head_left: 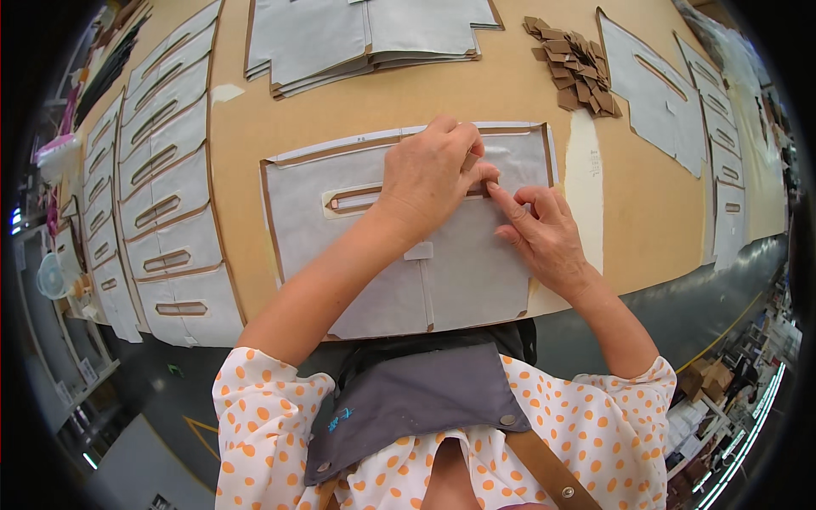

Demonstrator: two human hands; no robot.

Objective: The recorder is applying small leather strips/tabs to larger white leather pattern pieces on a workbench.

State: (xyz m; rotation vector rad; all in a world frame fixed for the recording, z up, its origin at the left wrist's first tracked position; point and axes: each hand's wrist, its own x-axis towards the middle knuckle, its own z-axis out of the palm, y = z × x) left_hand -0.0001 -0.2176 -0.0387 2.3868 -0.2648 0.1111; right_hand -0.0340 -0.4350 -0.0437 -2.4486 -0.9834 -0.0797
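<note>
A grey sheet panel (365, 272) with brown-trimmed edges lies flat in front of me, with a long brown-framed slot (353, 201) across its upper part. My left hand (432, 174) reaches over the slot and covers its middle. Its thumb and index finger are pinched together by the slot's right end; what they hold, if anything, is too small to tell. My right hand (548, 234) is beside that end, index fingertip touching the brown edge, thumb apart and other fingers loosely curled. A small white tab (418, 251) sits below the slot.
At the back right is a heap of small brown pieces (578, 68). Stacked grey panels (425, 34) lie at the far side. Overlapping slotted panels (170, 221) run along the left, and others (659, 93) lie at the right. A pale strip (583, 178) adjoins my panel.
</note>
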